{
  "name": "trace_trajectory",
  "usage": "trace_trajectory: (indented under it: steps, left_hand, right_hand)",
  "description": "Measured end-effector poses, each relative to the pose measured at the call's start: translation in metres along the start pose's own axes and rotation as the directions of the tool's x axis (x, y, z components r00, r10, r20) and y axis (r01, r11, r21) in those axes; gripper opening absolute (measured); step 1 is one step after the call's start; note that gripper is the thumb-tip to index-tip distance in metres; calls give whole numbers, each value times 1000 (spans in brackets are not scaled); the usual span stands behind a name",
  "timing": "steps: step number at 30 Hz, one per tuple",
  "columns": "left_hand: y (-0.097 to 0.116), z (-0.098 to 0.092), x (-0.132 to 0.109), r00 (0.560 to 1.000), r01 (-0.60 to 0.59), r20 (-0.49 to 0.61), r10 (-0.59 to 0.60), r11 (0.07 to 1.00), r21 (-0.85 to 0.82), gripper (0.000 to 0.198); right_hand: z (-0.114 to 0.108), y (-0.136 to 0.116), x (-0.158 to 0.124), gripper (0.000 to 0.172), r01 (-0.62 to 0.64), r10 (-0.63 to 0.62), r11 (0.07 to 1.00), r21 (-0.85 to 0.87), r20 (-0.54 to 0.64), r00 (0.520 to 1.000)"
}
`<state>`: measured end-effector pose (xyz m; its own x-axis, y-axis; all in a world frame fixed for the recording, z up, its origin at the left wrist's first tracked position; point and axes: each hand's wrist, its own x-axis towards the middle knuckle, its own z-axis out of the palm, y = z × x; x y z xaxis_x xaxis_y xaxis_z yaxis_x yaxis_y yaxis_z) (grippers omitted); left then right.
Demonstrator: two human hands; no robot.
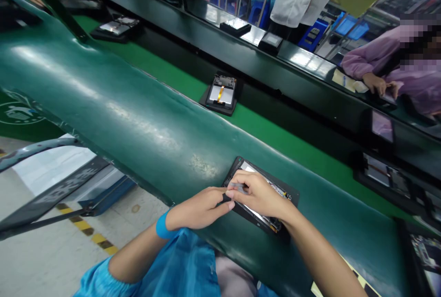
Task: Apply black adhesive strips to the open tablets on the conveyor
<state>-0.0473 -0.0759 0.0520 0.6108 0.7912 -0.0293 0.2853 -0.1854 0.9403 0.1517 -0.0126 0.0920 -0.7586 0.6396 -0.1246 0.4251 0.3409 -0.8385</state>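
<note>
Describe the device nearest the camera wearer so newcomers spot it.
Find the dark-green bench crossing the picture diagonally. On it, below and right of centre, an opened device lies on a black tray. Unlike the untouched unit on the bright green strip, it has the left hand and right hand meeting over its edge.

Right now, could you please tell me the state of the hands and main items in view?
Right hand: fingers curled, apparently pinching a greyish piece
Left hand: fingertips at the right hand's; grip unclear
Nearest tablet-like device: open, partly covered by the hands
Device with orange ribbon: open, internals exposed
Blue wristband: worn on the left wrist
Green bench top: glossy, scuffed in one patch
</note>
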Motion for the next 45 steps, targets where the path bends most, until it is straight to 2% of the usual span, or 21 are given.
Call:
trace_trajectory:
  steps: [5, 10, 14, 16, 18, 20, 22, 24, 26, 28, 30, 33, 37, 45]
  left_hand:
    - [1, 0, -2, 998, 56, 14, -55, 994, -95, 47]
    - [0, -1, 1, 989, 143, 77, -124, 933, -331, 55]
    - [0, -2, 5, 992, 103, 115, -57, 886, -451, 56]
    - [0, -2, 4, 988, 88, 152, -18, 880, -466, 54]
    - [-2, -2, 1, 990, 70, 143, -4, 884, -462, 50]
    - [-6, -1, -4, 999, 32, 29, -23, 914, -405, 46]
    - [-12, -1, -8, 991, -4, -130, -29, 968, -252, 41]
    - [-20, -1, -9, 960, -1, -280, -1, 1000, -8, 36]
    - [-27, 0, -9, 925, 44, -376, 54, 968, 248, 35]
    - [-35, 3, -8, 897, 84, -423, 128, 890, 448, 35]
    - [-40, 6, -6, 885, 92, -421, 197, 814, 574, 34]
    - [-45, 11, -4, 888, 73, -384, 253, 748, 660, 33]
    - [-47, 15, -3, 896, 45, -347, 278, 720, 692, 31]
    - [-45, 18, 0, 914, 35, -297, 275, 675, 737, 33]
  right_hand:
    - [0, 3, -4, 21, 17, -17, 999, 29, -2, 1000]
    - [10, 9, -12, 20, 117, -135, 986, -122, -152, 979]
    - [17, 17, -14, 20, 174, -256, 948, -267, -314, 914]
    - [14, 19, -13, 19, 120, -214, 967, -227, -454, 865]
    - [8, 20, -12, 19, 27, -98, 991, -131, -575, 812]
    - [2, 24, -10, 21, -47, 13, 998, -40, -612, 790]
    - [0, 32, -9, 23, -87, 81, 996, 18, -578, 812]
    - [2, 41, -9, 25, -134, 133, 990, 35, -519, 844]
    - [7, 49, -8, 26, -196, 174, 981, 0, -455, 873]
    - [14, 54, -7, 27, -254, 207, 965, -64, -407, 890]
    - [21, 55, -5, 26, -299, 231, 946, -125, -388, 892]
    - [29, 53, -2, 23, -343, 238, 918, -199, -418, 877]
    - [34, 50, -1, 22, -399, 249, 885, -239, -480, 841]
    - [32, 53, -8, 23, -518, 327, 828, -214, -566, 757]
